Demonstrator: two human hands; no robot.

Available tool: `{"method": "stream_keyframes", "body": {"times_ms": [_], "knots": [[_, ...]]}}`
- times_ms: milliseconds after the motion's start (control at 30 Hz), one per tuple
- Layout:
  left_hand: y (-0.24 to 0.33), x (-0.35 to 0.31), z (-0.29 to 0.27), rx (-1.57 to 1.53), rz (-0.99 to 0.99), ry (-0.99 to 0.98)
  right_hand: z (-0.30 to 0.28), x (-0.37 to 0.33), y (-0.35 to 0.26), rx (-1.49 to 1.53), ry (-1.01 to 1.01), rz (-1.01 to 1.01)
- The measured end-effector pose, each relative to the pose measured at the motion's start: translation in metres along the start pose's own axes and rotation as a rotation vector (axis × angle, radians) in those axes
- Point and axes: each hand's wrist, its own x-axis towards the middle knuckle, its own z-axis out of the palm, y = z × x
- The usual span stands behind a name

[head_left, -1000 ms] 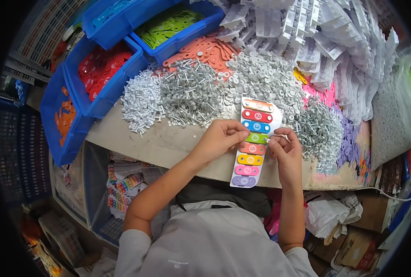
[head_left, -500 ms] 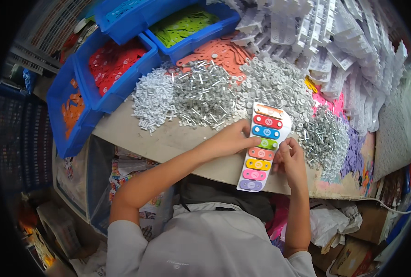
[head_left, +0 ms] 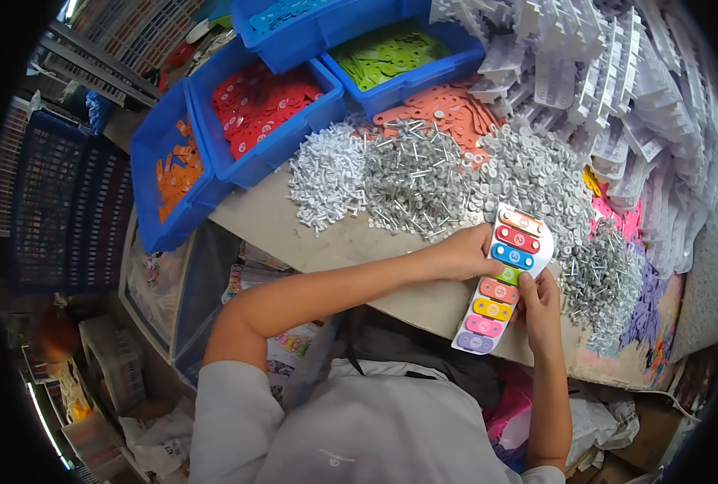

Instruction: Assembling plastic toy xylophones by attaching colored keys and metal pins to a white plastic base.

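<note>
A toy xylophone (head_left: 492,309) with a white base and a row of coloured bars lies tilted near the bench's front edge. My left hand (head_left: 469,250) grips its left edge, thumb by the blue and green bars. My right hand (head_left: 544,300) holds the right edge, with the thumb or a fingertip pressed on the end of the green bar. White caps show on the ends of the upper bars; the lower ones have dark or metallic ends. My fingers partly hide the green bar.
Behind the xylophone lie piles of grey washers (head_left: 528,173), metal pins (head_left: 415,181) and white plastic pegs (head_left: 327,177). Blue bins (head_left: 282,133) with red, orange, green and blue bars stand at the left and back. White plastic bases (head_left: 609,89) are heaped back right, above purple bars (head_left: 648,302).
The whole view has shifted, so bench and hands appear further right and lower. My right hand's fingertip has moved onto the green bar's right end. My left hand keeps its grip.
</note>
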Motion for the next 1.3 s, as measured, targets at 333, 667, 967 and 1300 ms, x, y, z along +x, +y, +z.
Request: {"method": "stream_keyframes", "body": {"times_ms": [333, 667, 967, 1300], "knots": [[-0.005, -0.004, 0.005, 0.033, 0.098, 0.079, 0.001, -0.002, 0.003, -0.038, 0.029, 0.006], [-0.001, -0.110, -0.037, 0.719, 0.373, 0.939, -0.100, -0.056, 0.020, -0.808, 0.784, -0.505], [-0.032, -0.127, -0.074, 1.008, 0.222, 1.103, -0.153, -0.059, 0.043, -1.068, 0.857, -0.516], [-0.034, -0.123, -0.070, 1.055, 0.044, 1.130, -0.159, -0.053, 0.045, -0.844, 0.891, -0.467]]}}
